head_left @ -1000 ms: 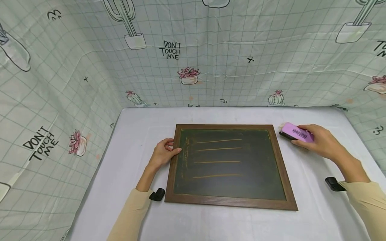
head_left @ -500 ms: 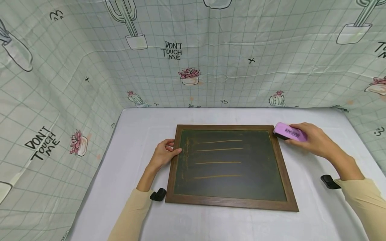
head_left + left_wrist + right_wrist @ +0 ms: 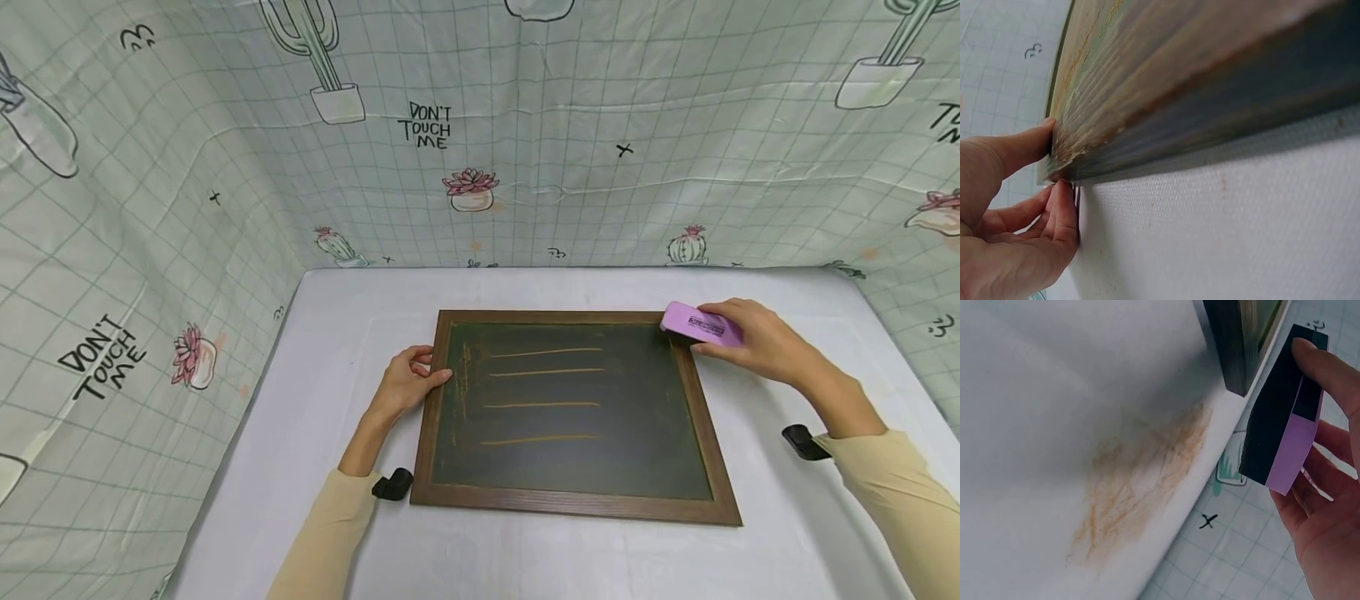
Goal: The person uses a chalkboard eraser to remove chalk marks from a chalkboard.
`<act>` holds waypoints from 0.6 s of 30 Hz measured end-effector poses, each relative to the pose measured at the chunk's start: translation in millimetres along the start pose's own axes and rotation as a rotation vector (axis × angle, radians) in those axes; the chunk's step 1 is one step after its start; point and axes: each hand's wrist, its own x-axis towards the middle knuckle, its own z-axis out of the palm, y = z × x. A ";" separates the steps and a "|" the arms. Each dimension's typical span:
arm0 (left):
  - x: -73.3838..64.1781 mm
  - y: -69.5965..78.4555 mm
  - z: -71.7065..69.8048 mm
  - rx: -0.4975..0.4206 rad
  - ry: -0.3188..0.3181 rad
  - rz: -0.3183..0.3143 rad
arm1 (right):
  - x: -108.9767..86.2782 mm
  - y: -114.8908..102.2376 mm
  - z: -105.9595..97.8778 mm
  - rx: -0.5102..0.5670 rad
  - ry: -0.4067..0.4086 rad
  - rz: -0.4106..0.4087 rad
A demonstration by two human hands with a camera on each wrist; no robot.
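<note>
A chalkboard in a brown wooden frame lies on the white table, with several yellow chalk lines drawn across its left and middle part. My left hand holds the frame's left side, the thumb on top; in the left wrist view the thumb and fingers pinch the frame's edge. With my right hand I grip a purple chalkboard eraser over the board's top right corner. The right wrist view shows the eraser's black felt facing down, apart from the tabletop.
A smudge of orange-yellow chalk dust marks the white tabletop right of the board. Behind and at both sides hangs a grid-patterned curtain with cactus drawings.
My right hand has carried the eraser leftward from the table beside the board to over its top right corner. The left hand and the board stay in place.
</note>
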 end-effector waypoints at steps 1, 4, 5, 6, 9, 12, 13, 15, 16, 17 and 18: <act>0.0 0.0 -0.1 0.000 0.000 0.000 | 1.3 -1.0 0.6 0.001 -0.006 -0.004; 0.2 0.0 0.0 0.006 0.001 0.000 | 5.0 -4.5 2.1 0.006 -0.025 -0.006; 0.4 -0.1 0.1 0.010 0.002 -0.002 | 6.3 -5.5 2.5 0.009 -0.030 -0.007; 0.5 0.0 0.2 0.011 0.002 -0.003 | 7.6 -6.7 2.8 0.010 -0.034 -0.007; 0.7 -0.1 0.3 0.013 0.005 -0.006 | 12.2 -9.6 3.9 0.018 -0.041 -0.019; 0.3 0.4 0.1 0.010 0.006 -0.006 | 16.4 -12.9 5.3 0.023 -0.041 -0.037; -0.1 0.7 0.0 0.010 0.005 -0.005 | 17.6 -14.4 5.8 0.026 -0.041 -0.044; -0.9 1.5 -0.3 0.010 0.005 -0.004 | 19.7 -17.3 6.8 0.033 -0.044 -0.053; -1.1 1.6 -0.3 0.011 0.005 -0.003 | 20.9 -18.6 7.4 0.039 -0.049 -0.054; -1.5 1.8 -0.3 0.014 0.005 -0.003 | 22.2 -19.9 8.2 0.043 -0.057 -0.056; -2.0 2.0 -0.3 0.017 0.006 -0.004 | 23.2 -21.2 8.9 0.048 -0.063 -0.060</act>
